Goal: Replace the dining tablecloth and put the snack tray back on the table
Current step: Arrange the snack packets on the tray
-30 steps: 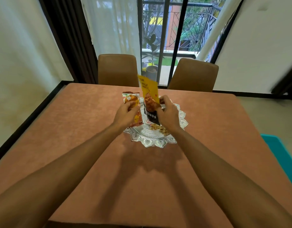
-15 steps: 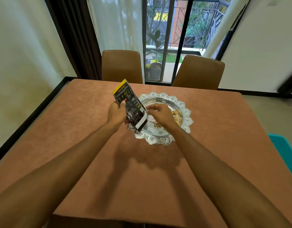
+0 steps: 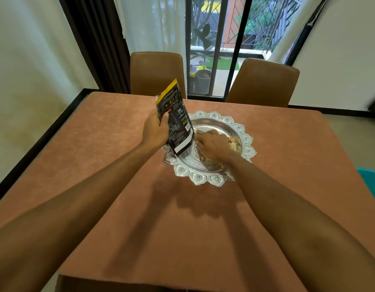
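- Head view shows one silver snack tray (image 3: 211, 180) on one brown tablecloth (image 3: 98, 148), and two chairs (image 3: 157, 72) at the far side.
- Left hand (image 3: 155, 131) grips one black packet (image 3: 178, 123), tilted over the tray's left edge.
- Right hand (image 3: 211, 146) reaches into the tray, fingers (image 3: 200, 134) loosely curled, touching small snacks (image 3: 234, 142).

A terracotta-brown fabric tablecloth (image 3: 110, 157) covers the desk. On it sits a round silver embossed snack tray with a scalloped rim (image 3: 219, 179). The left hand (image 3: 155, 131) grips a black foil snack pouch with a yellow top edge (image 3: 177, 121), tilted above the tray's left rim. The right hand (image 3: 211, 145) lies palm down inside the tray, over small yellowish snack packets (image 3: 235, 143). Two brown leather chairs (image 3: 157, 72) stand behind the desk.
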